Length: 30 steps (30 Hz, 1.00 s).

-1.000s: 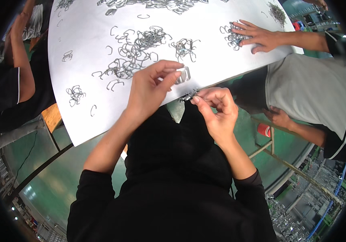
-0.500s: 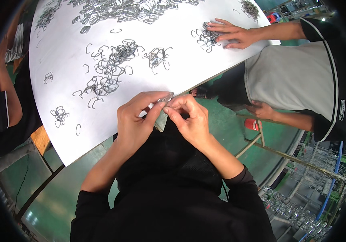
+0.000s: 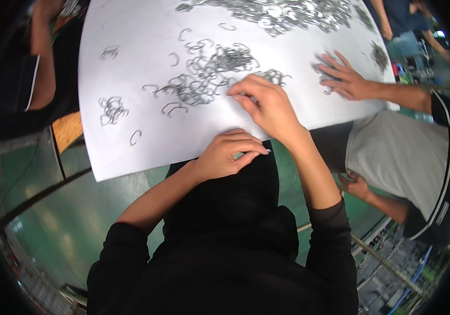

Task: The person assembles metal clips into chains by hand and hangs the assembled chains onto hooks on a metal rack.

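Observation:
My left hand [image 3: 226, 154] is closed at the table's near edge, its thumb and fingers pinched on a small shiny metal piece [image 3: 268, 151] that is mostly hidden. My right hand [image 3: 271, 105] reaches over the table, slightly blurred. Its fingertips are drawn together at the right side of a loose pile of bent wire hooks [image 3: 191, 89]; whether they grip one is hidden. Just beyond this hand lies a smaller cluster of wire hooks [image 3: 276, 77], partly covered by it.
A white-topped table [image 3: 115, 163] carries a large heap of flat metal pieces [image 3: 288, 16] at the back. More hooks [image 3: 113, 110] lie at the left. A co-worker's hand [image 3: 348, 79] rests on hooks at the right; another person's arm [image 3: 44, 79] shows at the left.
My hands, together before on a flat metal piece, have parted. The right one has moved forward to the hooks; the left stays near the edge. The view has shifted.

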Motion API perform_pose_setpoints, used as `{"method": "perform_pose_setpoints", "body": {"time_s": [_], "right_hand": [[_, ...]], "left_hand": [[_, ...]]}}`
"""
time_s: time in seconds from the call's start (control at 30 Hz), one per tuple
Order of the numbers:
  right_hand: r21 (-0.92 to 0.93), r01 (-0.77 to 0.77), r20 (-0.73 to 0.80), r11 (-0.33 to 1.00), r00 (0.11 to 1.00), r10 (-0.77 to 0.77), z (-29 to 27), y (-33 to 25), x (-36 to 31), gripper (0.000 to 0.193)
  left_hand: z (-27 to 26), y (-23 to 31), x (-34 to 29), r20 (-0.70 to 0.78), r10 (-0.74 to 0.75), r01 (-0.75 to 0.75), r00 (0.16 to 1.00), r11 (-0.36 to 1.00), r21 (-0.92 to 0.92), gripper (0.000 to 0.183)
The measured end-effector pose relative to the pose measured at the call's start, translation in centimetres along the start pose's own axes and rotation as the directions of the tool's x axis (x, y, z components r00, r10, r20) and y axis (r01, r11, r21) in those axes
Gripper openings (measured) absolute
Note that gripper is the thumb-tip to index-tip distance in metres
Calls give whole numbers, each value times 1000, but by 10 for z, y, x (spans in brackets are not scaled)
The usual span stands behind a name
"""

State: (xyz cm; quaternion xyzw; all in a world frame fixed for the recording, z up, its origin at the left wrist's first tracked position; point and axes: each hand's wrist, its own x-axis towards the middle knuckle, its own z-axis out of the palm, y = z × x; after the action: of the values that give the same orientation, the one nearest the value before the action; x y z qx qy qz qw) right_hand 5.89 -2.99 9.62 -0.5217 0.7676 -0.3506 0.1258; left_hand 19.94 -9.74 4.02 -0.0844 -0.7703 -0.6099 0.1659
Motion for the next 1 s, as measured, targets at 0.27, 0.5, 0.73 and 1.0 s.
{"method": "perform_pose_setpoints", "body": {"time_s": [0.27, 0.5, 0.73, 1.0], "right_hand": [[-257, 243, 253, 935, 951, -177, 54, 8, 85, 26], [-186, 248, 356, 951, 919, -170, 52, -5, 101, 32], [-194, 156, 310, 969, 947, -90, 52, -13, 108, 28], [-229, 162, 359, 960, 931, -71, 45, -8, 97, 24]], "left_hand": [[1, -4, -4, -44, 21, -23, 999, 999, -35, 21], [2, -9, -3, -51, 72, -74, 996, 996, -51, 21], [3, -11, -6, -64, 88, -90, 994, 996, -29, 19], [3, -13, -6, -70, 104, -106, 992, 994, -30, 18]]}}
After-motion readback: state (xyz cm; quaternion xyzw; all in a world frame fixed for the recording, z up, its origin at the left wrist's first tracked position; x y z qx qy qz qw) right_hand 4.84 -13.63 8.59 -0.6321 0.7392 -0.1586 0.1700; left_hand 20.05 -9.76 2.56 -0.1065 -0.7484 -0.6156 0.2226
